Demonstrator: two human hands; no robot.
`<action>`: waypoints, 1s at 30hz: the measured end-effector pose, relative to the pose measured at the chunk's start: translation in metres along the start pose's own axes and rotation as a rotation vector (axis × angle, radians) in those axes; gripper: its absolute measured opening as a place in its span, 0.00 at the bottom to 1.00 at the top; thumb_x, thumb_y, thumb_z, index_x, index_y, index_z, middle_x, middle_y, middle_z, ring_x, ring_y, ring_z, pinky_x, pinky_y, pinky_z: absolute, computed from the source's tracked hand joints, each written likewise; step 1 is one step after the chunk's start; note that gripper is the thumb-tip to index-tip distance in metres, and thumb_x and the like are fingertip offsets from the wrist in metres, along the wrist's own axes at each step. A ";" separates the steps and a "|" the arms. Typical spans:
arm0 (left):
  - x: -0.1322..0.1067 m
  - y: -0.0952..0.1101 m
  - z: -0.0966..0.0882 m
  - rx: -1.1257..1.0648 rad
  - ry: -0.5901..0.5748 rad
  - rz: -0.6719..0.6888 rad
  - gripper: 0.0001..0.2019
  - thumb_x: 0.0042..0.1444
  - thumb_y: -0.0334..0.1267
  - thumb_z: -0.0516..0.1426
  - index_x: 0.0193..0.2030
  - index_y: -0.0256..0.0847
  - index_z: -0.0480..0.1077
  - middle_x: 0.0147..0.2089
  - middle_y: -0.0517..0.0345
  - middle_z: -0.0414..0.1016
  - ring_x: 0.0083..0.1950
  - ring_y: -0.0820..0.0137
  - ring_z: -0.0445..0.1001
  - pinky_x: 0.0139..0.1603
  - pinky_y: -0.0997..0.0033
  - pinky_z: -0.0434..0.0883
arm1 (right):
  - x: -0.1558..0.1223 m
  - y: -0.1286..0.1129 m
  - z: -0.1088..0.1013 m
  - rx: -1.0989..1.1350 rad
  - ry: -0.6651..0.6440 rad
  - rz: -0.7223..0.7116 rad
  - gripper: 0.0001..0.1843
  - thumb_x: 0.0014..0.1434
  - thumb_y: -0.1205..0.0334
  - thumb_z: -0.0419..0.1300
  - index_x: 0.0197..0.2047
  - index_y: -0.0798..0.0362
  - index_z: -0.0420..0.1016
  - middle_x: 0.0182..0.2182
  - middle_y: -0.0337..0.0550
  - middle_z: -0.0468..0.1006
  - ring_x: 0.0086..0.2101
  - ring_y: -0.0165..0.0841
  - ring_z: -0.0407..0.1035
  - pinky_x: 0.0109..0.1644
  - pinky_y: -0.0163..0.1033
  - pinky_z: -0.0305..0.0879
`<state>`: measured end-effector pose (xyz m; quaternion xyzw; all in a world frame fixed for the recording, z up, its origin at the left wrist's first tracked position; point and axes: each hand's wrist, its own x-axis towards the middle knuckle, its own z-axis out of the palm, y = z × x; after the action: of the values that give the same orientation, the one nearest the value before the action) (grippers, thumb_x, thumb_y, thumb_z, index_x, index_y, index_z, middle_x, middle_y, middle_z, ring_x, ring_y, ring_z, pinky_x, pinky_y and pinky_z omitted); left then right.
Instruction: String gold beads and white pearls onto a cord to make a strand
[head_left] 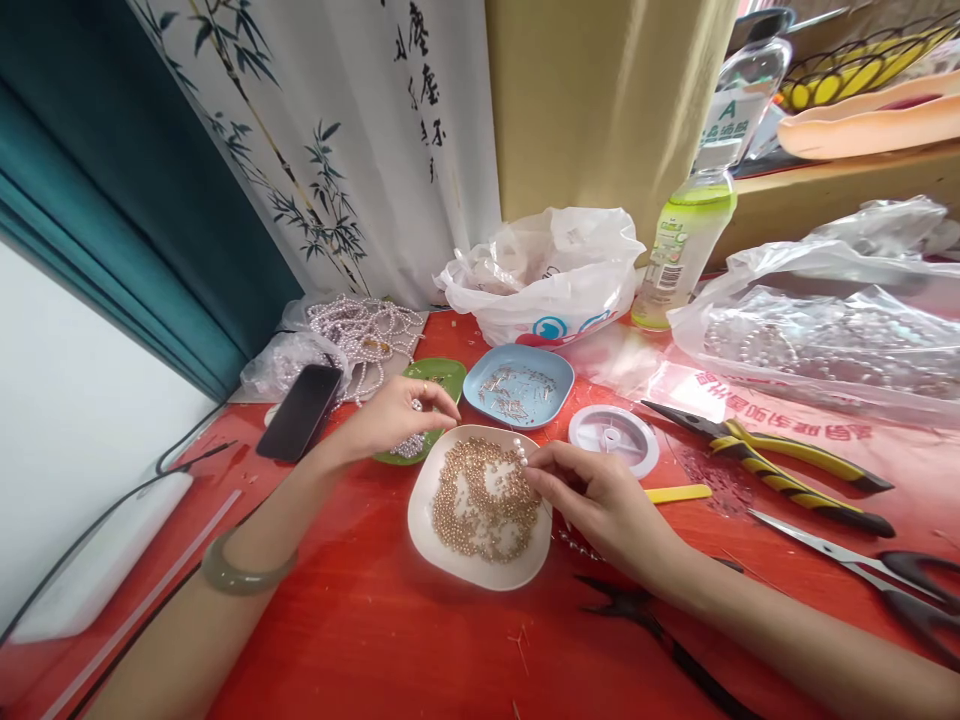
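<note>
My left hand (409,412) is above the green plate (448,372), its thumb and fingers drawn together near the rim of the white dish. Whatever lies between those fingertips is too small to make out. Silvery beads (409,446) sit on the green plate below it. At the right side of the white dish (424,545), my right hand (592,492) pinches a few white pearl beads (519,450). Gold beads (480,500) are spread over the dish. A short strand of beads (576,545) trails beneath my right hand.
Behind the dish are a blue plate (551,412) with small metal pins and a spool (637,440). Yellow-black pliers (795,465), scissors (847,555) and dark pliers (637,608) lie rightward. A phone (300,412), plastic bag (540,290) and bottle (679,260) stand around.
</note>
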<state>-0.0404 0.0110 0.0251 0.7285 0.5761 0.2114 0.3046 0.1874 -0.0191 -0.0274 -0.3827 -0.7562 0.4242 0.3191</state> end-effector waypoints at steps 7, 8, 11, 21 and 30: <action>-0.011 0.014 0.033 0.038 -0.360 0.157 0.06 0.46 0.35 0.58 0.33 0.39 0.73 0.35 0.57 0.74 0.38 0.70 0.70 0.39 0.71 0.65 | 0.000 0.000 0.000 -0.002 0.008 -0.015 0.08 0.57 0.64 0.51 0.29 0.55 0.69 0.23 0.40 0.73 0.24 0.29 0.64 0.27 0.33 0.59; -0.012 0.015 0.037 0.066 -0.381 0.182 0.07 0.46 0.35 0.59 0.34 0.39 0.73 0.36 0.57 0.74 0.39 0.70 0.70 0.40 0.71 0.65 | 0.000 0.000 0.000 -0.005 0.011 -0.019 0.08 0.57 0.64 0.50 0.29 0.55 0.69 0.23 0.40 0.73 0.24 0.29 0.64 0.27 0.33 0.59; -0.013 0.016 0.046 0.156 -0.369 0.261 0.10 0.43 0.36 0.60 0.36 0.40 0.72 0.37 0.57 0.72 0.41 0.67 0.68 0.42 0.68 0.64 | 0.001 -0.001 0.000 -0.012 0.015 -0.037 0.09 0.57 0.64 0.50 0.29 0.55 0.69 0.23 0.40 0.74 0.24 0.28 0.65 0.27 0.32 0.59; -0.013 0.011 0.052 0.160 -0.323 0.323 0.04 0.48 0.31 0.56 0.30 0.41 0.72 0.34 0.57 0.72 0.41 0.67 0.68 0.45 0.67 0.62 | 0.000 -0.001 0.000 -0.029 0.007 -0.034 0.09 0.57 0.64 0.50 0.29 0.55 0.70 0.23 0.40 0.74 0.24 0.29 0.65 0.27 0.32 0.59; -0.004 0.008 0.050 -0.467 -0.145 -0.060 0.06 0.48 0.36 0.58 0.31 0.36 0.71 0.32 0.56 0.73 0.33 0.73 0.69 0.34 0.74 0.64 | 0.000 -0.003 0.001 0.039 0.001 -0.012 0.08 0.55 0.65 0.51 0.27 0.55 0.68 0.21 0.39 0.72 0.23 0.28 0.63 0.26 0.32 0.58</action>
<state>-0.0026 -0.0037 -0.0053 0.6344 0.5094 0.2767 0.5114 0.1856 -0.0202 -0.0254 -0.3722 -0.7497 0.4369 0.3294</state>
